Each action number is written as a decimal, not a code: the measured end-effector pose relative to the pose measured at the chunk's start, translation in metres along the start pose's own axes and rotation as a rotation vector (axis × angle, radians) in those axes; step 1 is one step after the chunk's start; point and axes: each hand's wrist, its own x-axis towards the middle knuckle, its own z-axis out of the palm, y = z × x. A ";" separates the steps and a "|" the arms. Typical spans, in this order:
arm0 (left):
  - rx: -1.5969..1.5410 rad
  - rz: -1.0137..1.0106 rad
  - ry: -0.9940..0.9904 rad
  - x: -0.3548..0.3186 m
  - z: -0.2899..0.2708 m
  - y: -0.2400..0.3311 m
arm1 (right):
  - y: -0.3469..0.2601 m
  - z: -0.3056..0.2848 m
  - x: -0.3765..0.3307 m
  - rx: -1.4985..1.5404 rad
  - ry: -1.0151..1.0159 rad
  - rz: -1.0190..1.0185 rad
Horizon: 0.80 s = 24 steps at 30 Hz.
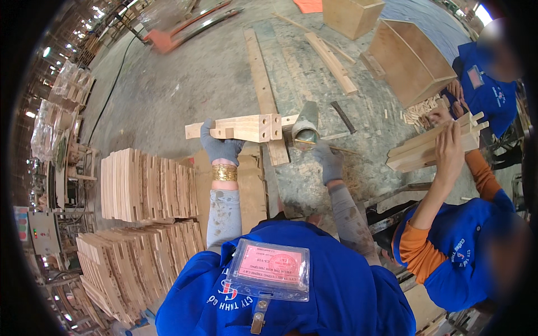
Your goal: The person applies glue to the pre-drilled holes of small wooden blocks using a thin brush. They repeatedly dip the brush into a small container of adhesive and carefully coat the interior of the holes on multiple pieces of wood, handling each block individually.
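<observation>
My left hand (219, 144), in a grey glove, is closed around a pair of pale wooden pieces (246, 129) lying side by side. Dark round holes show at their right-hand ends. My right hand (328, 161), also gloved, is closed on a thin stick (343, 150). One end of that stick reaches the mouth of a greenish tube-like container (307, 120), which lies tilted on the worktable. Its rim is crusted with pale residue. What is inside cannot be made out clearly.
Stacks of cut wooden pieces (148, 185) stand at my left. Long wooden strips (260, 78) and a dark bar (343, 116) lie on the stained worktable (308, 190). Two co-workers in blue handle wooden parts (428, 147) at right, near box-shaped wooden frames (412, 59) and small dowels (420, 112).
</observation>
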 end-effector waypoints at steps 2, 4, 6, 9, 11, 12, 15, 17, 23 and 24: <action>-0.010 0.010 0.013 0.000 0.000 0.000 | -0.009 0.002 -0.008 0.118 -0.022 0.077; -0.015 -0.003 0.008 0.000 0.000 -0.002 | -0.019 -0.001 -0.013 0.117 -0.102 0.047; -0.018 -0.007 0.017 -0.001 0.002 -0.003 | -0.031 -0.004 -0.015 0.186 -0.166 0.049; -0.016 -0.016 0.035 -0.001 0.005 -0.008 | -0.059 -0.001 -0.022 0.273 -0.187 0.047; -0.015 -0.026 0.036 0.000 0.001 -0.009 | -0.098 0.017 -0.044 0.162 -0.148 -0.019; -0.020 -0.035 0.022 0.001 0.000 -0.010 | -0.111 0.023 -0.052 0.123 -0.170 -0.097; -0.045 -0.077 -0.020 0.002 0.001 -0.016 | -0.141 0.035 -0.073 -0.016 -0.274 -0.343; -0.077 -0.128 -0.050 -0.003 0.004 -0.019 | -0.155 0.038 -0.085 -0.142 -0.394 -0.523; -0.057 -0.107 -0.068 -0.009 0.012 -0.023 | -0.165 0.047 -0.109 -0.359 -0.381 -0.548; -0.042 -0.100 -0.072 -0.012 0.014 -0.023 | -0.165 0.048 -0.110 -0.327 -0.391 -0.534</action>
